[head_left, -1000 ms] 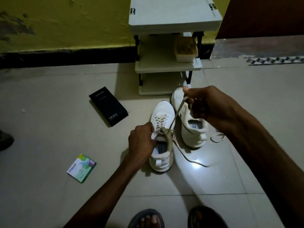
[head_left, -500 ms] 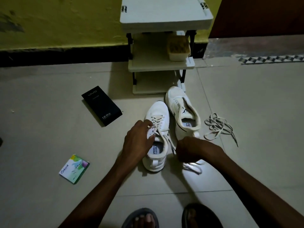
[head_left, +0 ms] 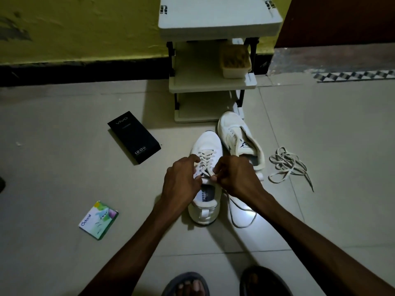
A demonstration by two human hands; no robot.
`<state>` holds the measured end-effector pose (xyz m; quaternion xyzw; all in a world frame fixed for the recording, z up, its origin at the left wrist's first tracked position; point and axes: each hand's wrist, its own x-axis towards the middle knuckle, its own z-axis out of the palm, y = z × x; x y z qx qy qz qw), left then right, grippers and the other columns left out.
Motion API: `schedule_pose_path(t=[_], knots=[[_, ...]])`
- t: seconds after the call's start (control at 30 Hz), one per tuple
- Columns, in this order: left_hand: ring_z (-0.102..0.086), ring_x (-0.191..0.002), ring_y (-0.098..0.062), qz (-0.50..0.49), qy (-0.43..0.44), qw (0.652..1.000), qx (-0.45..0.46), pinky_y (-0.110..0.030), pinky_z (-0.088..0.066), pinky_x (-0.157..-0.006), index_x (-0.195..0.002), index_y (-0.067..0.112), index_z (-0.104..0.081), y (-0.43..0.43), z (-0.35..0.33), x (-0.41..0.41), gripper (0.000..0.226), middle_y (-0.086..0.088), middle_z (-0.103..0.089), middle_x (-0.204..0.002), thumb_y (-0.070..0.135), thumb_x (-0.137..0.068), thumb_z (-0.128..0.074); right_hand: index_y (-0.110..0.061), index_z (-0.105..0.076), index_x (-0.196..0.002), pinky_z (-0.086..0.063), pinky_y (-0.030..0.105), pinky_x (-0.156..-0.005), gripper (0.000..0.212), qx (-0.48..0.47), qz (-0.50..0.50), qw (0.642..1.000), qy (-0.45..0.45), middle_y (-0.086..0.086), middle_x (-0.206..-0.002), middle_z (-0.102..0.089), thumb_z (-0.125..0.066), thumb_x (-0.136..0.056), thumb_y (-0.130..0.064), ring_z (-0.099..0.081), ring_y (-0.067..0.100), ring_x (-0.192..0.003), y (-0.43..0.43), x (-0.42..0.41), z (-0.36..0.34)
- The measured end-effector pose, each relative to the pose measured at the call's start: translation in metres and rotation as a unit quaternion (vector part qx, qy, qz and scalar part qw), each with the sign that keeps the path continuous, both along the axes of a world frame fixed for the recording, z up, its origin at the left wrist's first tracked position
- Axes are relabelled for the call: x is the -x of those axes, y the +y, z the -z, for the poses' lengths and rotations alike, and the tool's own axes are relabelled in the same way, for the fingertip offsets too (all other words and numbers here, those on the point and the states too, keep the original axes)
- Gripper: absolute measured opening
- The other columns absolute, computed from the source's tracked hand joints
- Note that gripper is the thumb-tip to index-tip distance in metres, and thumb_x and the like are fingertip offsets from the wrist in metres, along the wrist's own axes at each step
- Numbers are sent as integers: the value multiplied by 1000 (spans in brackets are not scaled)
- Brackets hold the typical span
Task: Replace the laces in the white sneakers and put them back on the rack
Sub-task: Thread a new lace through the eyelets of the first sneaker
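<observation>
We have both hands on the near white sneaker, which stands on the floor tiles with its toe towards the shoe rack. Our left hand curls over the sneaker's left eyelet edge, fingertips on the crossed lace, thumb at the tongue. Our right hand meets it from the other side, fingers bent and pinching the lace at the upper eyelets. The lace's free tail loops across the floor just right of the heel.

The second white sneaker lies unlaced just beyond our right hand, touching the first shoe's toe side, its own toe against the rack's bottom shelf. A loose bundle of lace sits on the tiles to its right.

A tub of brown material occupies the rack's middle shelf. A black Vivo box lies to the left, an Odonil packet nearer us. Our sandalled feet show at the bottom edge.
</observation>
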<state>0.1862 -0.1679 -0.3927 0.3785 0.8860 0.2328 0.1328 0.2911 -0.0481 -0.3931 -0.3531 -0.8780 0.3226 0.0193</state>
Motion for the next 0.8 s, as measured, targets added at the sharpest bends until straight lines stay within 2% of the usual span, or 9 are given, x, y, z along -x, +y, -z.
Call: schedule_pose_path(t=[0.1, 0.17, 0.3, 0.4, 0.47, 0.53, 0.63, 0.73, 0.8], knots=[[-65, -98, -23, -26, -4, 1000, -5, -31, -49, -86, -129, 22, -57, -2, 1, -4, 46, -2, -67, -112, 21, -84, -71, -29, -56, -66, -45, 21, -57, 29, 22, 18, 1000, -11, -8, -66, -66, -83, -72, -19, -65, 10, -67, -1, -3, -2], [-64, -99, -24, -32, 4, 999, -15, -34, -51, -88, -128, 22, -57, -3, 2, -8, 44, -3, -66, -113, 21, -85, -70, -29, -55, -66, -49, 24, -61, 29, 15, 19, 999, -23, -7, -68, -66, -82, -73, -22, -66, 13, -70, -3, -2, -4], [-64, -99, -22, -20, 15, 1000, -7, -29, -48, -85, -125, 22, -59, -4, 1, -7, 40, -2, -66, -115, 21, -86, -69, -28, -57, -71, -39, 23, -62, 22, 21, 6, 999, -50, -10, -66, -57, -74, -83, -37, -60, 12, -72, -1, 4, -9], [-63, -102, -22, -6, 25, 1000, 9, -28, -47, -86, -126, 24, -58, -2, -2, -8, 40, -2, -65, -119, 23, -87, -68, -21, -61, -70, -38, 25, -62, 26, 70, -3, 995, -73, -4, -66, -59, -69, -86, -41, -58, 14, -70, 5, 8, -14], [-63, -105, -24, -1, 30, 999, 15, -31, -48, -91, -128, 24, -57, 0, -5, -10, 41, -3, -64, -122, 22, -88, -66, -10, -66, -74, -40, 26, -60, 27, 135, 15, 989, -60, 2, -68, -62, -71, -85, -34, -59, 15, -68, 8, 11, -16], [-63, -107, -26, 3, 43, 999, 24, -32, -48, -92, -129, 24, -57, 2, -7, -13, 40, -4, -64, -123, 20, -90, -64, -3, -64, -75, -37, 24, -54, 27, 161, 35, 984, -68, 5, -66, -58, -68, -86, -28, -54, 15, -62, 8, 14, -18], [-64, -104, -28, -7, 54, 998, 20, -32, -49, -88, -126, 23, -59, 3, -8, -16, 34, -5, -65, -118, 19, -92, -59, -13, -52, -67, -32, 24, -53, 26, 84, 9, 989, -119, 3, -69, -53, -58, -90, -24, -56, 22, -73, 6, 18, -21], [-64, -100, -29, -26, 57, 998, 14, -30, -47, -81, -117, 20, -63, 4, -9, -19, 27, -7, -66, -112, 16, -92, -56, -8, -62, -97, -36, 29, -79, 21, -73, -47, 982, -170, 13, -102, -64, -51, -94, -26, -59, 31, -101, 1, 17, -25], [-64, -99, -30, -34, 57, 998, 12, -31, -47, -79, -116, 19, -64, 5, -9, -21, 25, -8, -66, -110, 16, -92, -55, -9, -60, -108, -35, 30, -82, 25, -103, -49, 977, -178, 15, -113, -64, -52, -94, -28, -57, 32, -109, -3, 14, -24]])
